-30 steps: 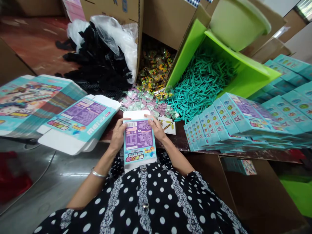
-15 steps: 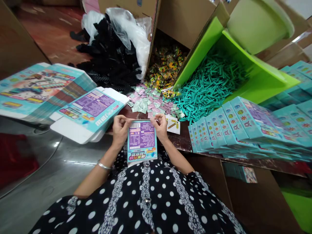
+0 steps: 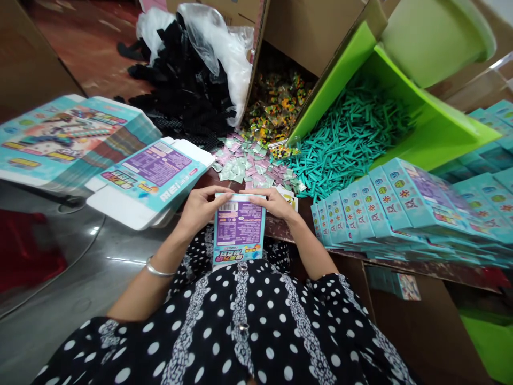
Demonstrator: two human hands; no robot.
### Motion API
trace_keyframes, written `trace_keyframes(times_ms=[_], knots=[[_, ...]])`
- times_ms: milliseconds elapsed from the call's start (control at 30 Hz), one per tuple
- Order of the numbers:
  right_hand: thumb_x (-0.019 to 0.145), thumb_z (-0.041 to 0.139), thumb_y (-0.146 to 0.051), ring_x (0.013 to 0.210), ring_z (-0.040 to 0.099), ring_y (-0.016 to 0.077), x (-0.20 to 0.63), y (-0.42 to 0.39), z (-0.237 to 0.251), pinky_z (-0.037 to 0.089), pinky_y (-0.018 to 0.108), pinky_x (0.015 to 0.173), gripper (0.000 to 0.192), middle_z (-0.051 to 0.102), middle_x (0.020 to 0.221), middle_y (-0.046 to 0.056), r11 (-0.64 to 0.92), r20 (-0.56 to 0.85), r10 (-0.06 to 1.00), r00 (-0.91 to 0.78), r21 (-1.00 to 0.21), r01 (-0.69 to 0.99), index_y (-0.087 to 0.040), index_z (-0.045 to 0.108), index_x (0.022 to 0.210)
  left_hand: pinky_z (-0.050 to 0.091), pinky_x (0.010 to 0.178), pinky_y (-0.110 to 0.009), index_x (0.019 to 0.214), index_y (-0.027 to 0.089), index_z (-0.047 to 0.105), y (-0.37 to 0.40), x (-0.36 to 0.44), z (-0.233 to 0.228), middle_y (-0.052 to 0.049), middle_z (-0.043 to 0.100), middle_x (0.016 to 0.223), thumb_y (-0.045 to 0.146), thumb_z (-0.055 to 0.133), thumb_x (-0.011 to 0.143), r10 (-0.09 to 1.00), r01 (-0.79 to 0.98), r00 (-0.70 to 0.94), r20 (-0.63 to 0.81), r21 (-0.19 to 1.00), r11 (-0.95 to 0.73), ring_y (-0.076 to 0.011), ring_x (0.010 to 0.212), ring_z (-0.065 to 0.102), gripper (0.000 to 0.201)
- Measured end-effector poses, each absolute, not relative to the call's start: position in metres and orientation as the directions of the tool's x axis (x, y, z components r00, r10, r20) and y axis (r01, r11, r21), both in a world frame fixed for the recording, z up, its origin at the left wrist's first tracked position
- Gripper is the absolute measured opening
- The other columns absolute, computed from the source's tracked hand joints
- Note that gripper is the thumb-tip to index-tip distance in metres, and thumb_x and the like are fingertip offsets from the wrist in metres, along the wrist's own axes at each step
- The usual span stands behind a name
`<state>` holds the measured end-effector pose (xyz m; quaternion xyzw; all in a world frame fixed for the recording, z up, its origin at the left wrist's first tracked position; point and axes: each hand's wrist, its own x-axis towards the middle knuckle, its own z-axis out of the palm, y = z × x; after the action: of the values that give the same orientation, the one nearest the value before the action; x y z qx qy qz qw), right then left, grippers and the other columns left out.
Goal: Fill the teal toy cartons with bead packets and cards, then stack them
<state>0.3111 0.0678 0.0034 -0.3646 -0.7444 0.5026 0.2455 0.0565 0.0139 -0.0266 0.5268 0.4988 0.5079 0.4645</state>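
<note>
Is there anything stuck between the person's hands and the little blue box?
Nothing visible. The left hand and the right hand both touch the top end of the little blue box directly, fingers curled over its top edge. The box's lower end rests against the dotted dress.

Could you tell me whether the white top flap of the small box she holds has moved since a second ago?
Yes: the white flap, earlier upright above the barcode, now lies folded over the box top under both hands' fingers.

A small teal carton (image 3: 239, 230) with a purple back panel stands upright, its top flap seemingly folded shut.
</note>
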Motion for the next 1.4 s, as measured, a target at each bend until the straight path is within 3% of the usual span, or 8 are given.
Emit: trace_keyframes(times_ms=[300,533,700,833,933,1167,1300,1400], knots=[[0.100,0.064,-0.077,0.116,0.077,0.0290,0.310,0.069,-0.001,0.059,0.042,0.103,0.063,0.086,0.120,0.007,0.218,-0.013,0.796,-0.606,-0.927,0.305,-0.022,0.089,0.120,0.062,0.067,-0.033,0.104,0.020,0.091,0.012,0.056,-0.030,-0.010,0.087,0.100,0.062,0.076,0.094,0.996,0.071,-0.003,0.086,0.994,-0.086,-0.0295,0.089,0.078,0.045],[0.113,0.056,-0.059,0.136,0.070,0.0268,0.320,0.038,-0.011,0.051,0.051,0.122,0.047,0.078,0.145,0.008,0.416,0.127,0.758,-0.639,-0.850,0.324,-0.031,0.079,0.143,0.056,0.120,-0.050,0.119,0.026,0.088,-0.004,0.041,-0.052,-0.013,0.080,0.140,0.064,0.089,0.085,0.967,0.024,0.186,0.174,0.983,-0.182,-0.0345,0.132,0.073,0.050],[0.109,0.064,-0.060,0.135,0.068,0.0281,0.324,0.027,-0.014,0.052,0.055,0.122,0.056,0.072,0.150,0.010,0.426,0.163,0.805,-0.570,-0.827,0.366,-0.034,0.066,0.158,0.065,0.101,-0.041,0.112,0.025,0.088,-0.006,0.046,-0.052,-0.009,0.085,0.121,0.055,0.087,0.089,0.977,0.012,0.094,0.194,0.981,-0.196,-0.0287,0.112,0.078,0.038],[0.084,0.091,-0.064,0.127,0.072,0.0284,0.328,0.018,-0.025,0.062,0.048,0.108,0.112,0.060,0.163,0.016,0.168,0.054,0.893,-0.446,-0.961,0.221,-0.032,0.038,0.176,0.062,0.073,-0.032,0.118,0.024,0.084,0.000,0.044,-0.049,0.001,0.080,0.096,0.050,0.085,0.090,0.920,-0.087,-0.356,0.166,0.974,-0.209,-0.0189,0.087,0.075,0.038],[0.071,0.099,-0.061,0.132,0.070,0.0304,0.332,0.014,-0.036,0.061,0.043,0.110,0.112,0.062,0.162,0.015,0.063,0.033,0.916,-0.400,-0.996,0.062,-0.028,0.052,0.167,0.058,0.067,-0.033,0.132,0.025,0.076,0.002,0.038,-0.048,0.006,0.075,0.089,0.053,0.078,0.095,0.836,-0.177,-0.541,0.090,0.960,-0.217,-0.0188,0.089,0.074,0.046],[0.076,0.087,-0.075,0.087,0.072,0.0238,0.333,-0.002,-0.045,0.060,0.034,0.074,0.080,0.078,0.112,0.007,-0.034,-0.028,0.998,-0.049,-0.992,-0.123,-0.025,0.070,0.136,0.047,0.130,-0.061,0.142,0.030,0.071,-0.029,0.033,-0.025,-0.008,0.061,0.165,0.049,0.097,0.081,0.860,0.449,-0.070,0.505,0.786,-0.425,-0.0464,0.164,0.041,0.069],[0.085,0.078,-0.083,0.080,0.068,0.0190,0.320,-0.017,-0.051,0.055,0.028,0.069,0.071,0.078,0.103,0.006,-0.082,-0.079,0.975,-0.210,-0.997,-0.008,-0.021,0.077,0.120,0.054,0.117,-0.059,0.132,0.030,0.078,-0.025,0.032,-0.025,-0.011,0.082,0.132,0.063,0.086,0.086,0.854,0.508,0.392,0.343,0.693,-0.512,-0.0437,0.127,0.074,0.057],[0.096,0.061,-0.087,0.088,0.072,0.0217,0.335,-0.012,-0.049,0.058,0.031,0.075,0.073,0.078,0.099,0.007,0.007,-0.028,0.962,-0.272,-0.992,0.128,-0.020,0.076,0.121,0.062,0.080,-0.045,0.107,0.028,0.080,-0.013,0.028,-0.039,-0.011,0.084,0.098,0.071,0.075,0.090,0.898,0.541,0.426,0.110,0.764,-0.351,-0.0367,0.088,0.080,0.047]])
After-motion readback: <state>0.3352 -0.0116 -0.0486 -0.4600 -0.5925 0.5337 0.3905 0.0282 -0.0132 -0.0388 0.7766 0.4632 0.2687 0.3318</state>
